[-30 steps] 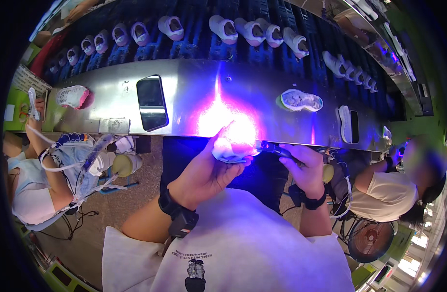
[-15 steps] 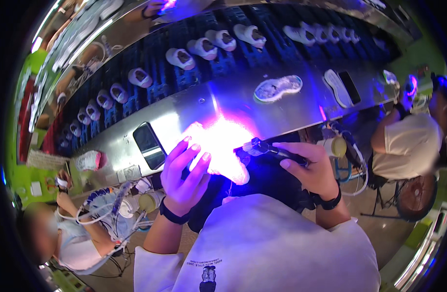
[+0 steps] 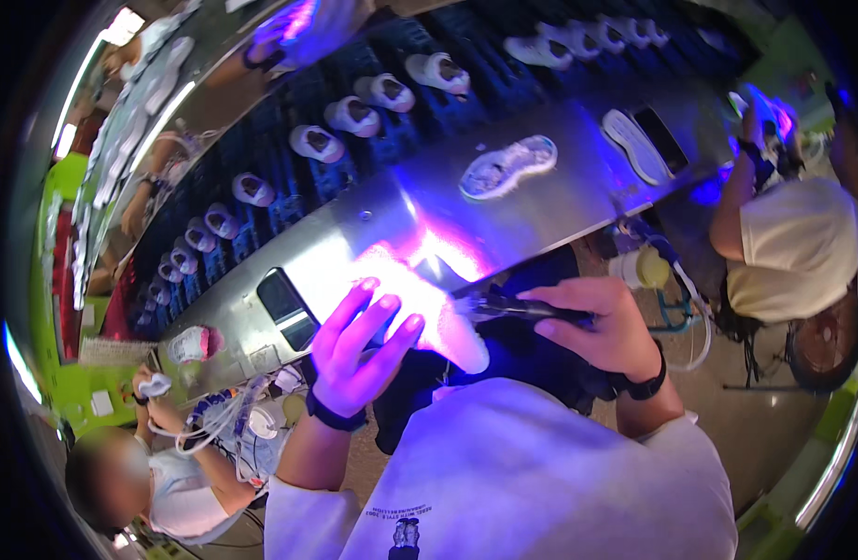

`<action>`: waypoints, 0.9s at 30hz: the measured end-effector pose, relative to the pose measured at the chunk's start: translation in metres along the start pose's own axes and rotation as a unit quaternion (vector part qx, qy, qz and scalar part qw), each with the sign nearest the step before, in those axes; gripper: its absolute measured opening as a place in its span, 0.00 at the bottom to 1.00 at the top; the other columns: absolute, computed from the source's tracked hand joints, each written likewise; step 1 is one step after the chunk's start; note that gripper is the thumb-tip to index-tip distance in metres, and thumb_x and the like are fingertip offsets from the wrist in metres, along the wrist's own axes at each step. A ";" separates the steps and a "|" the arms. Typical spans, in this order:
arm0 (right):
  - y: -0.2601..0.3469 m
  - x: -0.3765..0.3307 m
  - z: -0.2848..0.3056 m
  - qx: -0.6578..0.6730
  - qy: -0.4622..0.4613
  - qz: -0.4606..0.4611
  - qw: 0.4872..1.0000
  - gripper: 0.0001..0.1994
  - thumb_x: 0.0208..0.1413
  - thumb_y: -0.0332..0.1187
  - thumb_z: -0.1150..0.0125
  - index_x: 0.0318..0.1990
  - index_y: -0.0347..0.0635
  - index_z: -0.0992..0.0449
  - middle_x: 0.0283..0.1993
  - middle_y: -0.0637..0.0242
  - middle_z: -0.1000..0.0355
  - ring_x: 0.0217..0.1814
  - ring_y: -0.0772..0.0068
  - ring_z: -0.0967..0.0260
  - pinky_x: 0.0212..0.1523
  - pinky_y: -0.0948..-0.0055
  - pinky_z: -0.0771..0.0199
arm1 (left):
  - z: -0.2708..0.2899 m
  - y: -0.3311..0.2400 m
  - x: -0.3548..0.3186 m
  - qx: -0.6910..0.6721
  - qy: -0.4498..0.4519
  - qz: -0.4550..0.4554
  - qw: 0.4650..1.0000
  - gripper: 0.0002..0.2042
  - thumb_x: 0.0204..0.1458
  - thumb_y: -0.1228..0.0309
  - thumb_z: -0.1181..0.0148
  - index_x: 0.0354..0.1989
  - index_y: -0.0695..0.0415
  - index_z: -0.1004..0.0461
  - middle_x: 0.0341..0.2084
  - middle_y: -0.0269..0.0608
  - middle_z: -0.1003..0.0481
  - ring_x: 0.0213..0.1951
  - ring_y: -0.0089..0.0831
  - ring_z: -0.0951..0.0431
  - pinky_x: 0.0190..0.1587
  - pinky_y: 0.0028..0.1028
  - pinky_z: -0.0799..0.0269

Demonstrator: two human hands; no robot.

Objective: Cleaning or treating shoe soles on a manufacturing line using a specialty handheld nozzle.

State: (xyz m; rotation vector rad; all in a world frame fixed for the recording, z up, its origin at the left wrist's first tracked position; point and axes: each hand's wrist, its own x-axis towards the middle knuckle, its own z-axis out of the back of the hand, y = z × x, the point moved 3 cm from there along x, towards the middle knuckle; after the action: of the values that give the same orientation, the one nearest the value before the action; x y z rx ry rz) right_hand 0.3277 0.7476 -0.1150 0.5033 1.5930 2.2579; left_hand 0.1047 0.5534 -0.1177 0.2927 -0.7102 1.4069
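Under a glaring white-purple light, my left hand (image 3: 354,359) grips a pale shoe (image 3: 462,343), with its fingers spread along the shoe's near left side. Glare washes out much of the shoe; one rounded end points down toward my lap. In my right hand (image 3: 608,327) is a black-handled brush (image 3: 532,308), held sideways from the right. Its bristles meet the shoe's right edge, and they seem to touch it. Farther off on the metal bench lies a white shoe sole (image 3: 510,168), with a second sole (image 3: 634,149) to its right.
Blue conveyor slats beyond the metal bench (image 3: 354,245) carry several white shoes (image 3: 352,117). A dark phone (image 3: 287,308) lies left, another phone (image 3: 661,138) far right. Co-workers sit left (image 3: 200,481) and right (image 3: 793,252). A pale container (image 3: 639,268) with hoses hangs below the bench.
The brush has turned more level, and its bristles have come against the shoe. The shoe's rounded end sits slightly lower and farther right. The whole view has tilted a little.
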 end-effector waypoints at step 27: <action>-0.115 0.017 -0.009 0.094 -0.095 -0.328 0.935 0.21 0.64 0.23 0.42 0.64 0.35 0.28 0.38 0.64 0.21 0.25 0.84 0.32 0.22 0.84 0.34 | -0.098 0.372 0.008 0.359 0.092 0.432 0.822 0.26 0.52 0.48 0.33 0.47 0.60 0.21 0.46 0.52 0.20 0.46 0.50 0.18 0.48 0.45 0.21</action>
State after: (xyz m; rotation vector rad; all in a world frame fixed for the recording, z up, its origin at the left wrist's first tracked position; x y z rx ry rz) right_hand 0.3162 0.7843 -0.2246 0.1799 1.5816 1.5269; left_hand -0.2260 0.6807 -0.2688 0.4336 -0.0746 2.5311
